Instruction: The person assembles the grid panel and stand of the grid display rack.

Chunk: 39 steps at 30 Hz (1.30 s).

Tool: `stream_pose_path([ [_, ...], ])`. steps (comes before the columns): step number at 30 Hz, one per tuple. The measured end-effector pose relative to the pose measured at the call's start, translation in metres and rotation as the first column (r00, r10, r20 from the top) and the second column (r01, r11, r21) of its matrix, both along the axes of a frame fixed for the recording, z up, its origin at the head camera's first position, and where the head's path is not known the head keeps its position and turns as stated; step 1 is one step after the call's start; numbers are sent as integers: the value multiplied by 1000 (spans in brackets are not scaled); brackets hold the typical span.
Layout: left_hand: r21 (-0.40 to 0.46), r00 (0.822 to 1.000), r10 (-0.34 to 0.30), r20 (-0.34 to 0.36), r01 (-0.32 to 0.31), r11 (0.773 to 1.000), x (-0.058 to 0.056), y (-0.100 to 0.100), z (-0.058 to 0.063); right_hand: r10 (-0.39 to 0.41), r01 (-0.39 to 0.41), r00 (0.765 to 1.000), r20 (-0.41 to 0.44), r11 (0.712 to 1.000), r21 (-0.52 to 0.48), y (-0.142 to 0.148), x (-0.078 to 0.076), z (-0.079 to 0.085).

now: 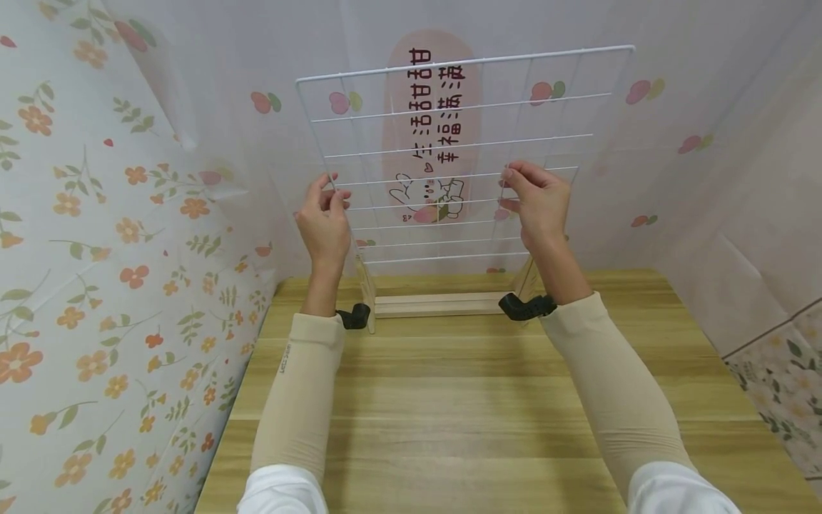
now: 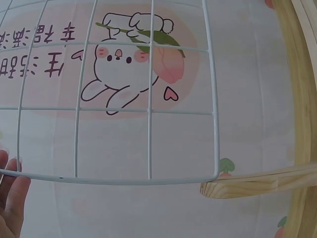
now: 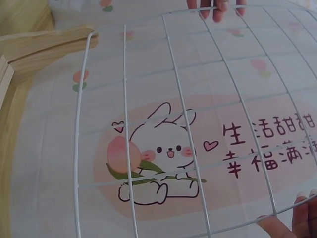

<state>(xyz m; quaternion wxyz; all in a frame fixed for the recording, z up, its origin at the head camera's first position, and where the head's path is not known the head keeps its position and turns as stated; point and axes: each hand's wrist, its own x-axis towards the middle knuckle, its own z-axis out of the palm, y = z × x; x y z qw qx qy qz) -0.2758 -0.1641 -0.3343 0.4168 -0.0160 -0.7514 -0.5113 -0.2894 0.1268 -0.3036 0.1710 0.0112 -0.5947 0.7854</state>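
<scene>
A white wire grid panel (image 1: 465, 63) is held up above the back of the table, slanting up toward the rear wall. My left hand (image 1: 324, 227) pinches its left side wire, and my right hand (image 1: 542, 203) pinches the right side. Below it stands a light wooden frame with a crossbar (image 1: 439, 305) and a slanted upright at each end. In the left wrist view, the panel's corner is close to the end of a wooden arm (image 2: 262, 184); whether they touch, I cannot tell. The right wrist view shows another wooden arm (image 3: 54, 44) near the opposite corner.
The wood-grain table (image 1: 443, 414) stretches out in front of the frame. A printed cloth with a rabbit and lettering (image 1: 437, 121) hangs behind the grid. A flowered sheet (image 1: 122, 285) hangs at the left. Black devices (image 1: 526, 307) are strapped at both wrists.
</scene>
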Motion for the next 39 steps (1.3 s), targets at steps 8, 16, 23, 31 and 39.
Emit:
stream_pose_path([
  [8, 10, 1000, -15, -22, 16, 1000, -2, 0, -2, -4, 4, 1000, -7, 1000, -19, -1, -2, -4],
  [16, 25, 1000, -24, -10, 24, 999, -3, -1, -5, 10, -9, 1000, 17, 999, -34, -2, -4, -8],
  [23, 42, 999, -48, 12, 48, 998, -5, -1, -8, 15, -14, 1000, 24, 1000, -25, 0, -3, -13],
  [31, 49, 998, -60, 12, 59, 997, -5, -1, -9, 48, -48, 998, 34, 999, 10, 4, -1, -12],
  [39, 40, 997, -73, -19, 74, 996, -6, -2, -10, 139, -142, 989, 42, 988, 68, 21, 3, -9],
])
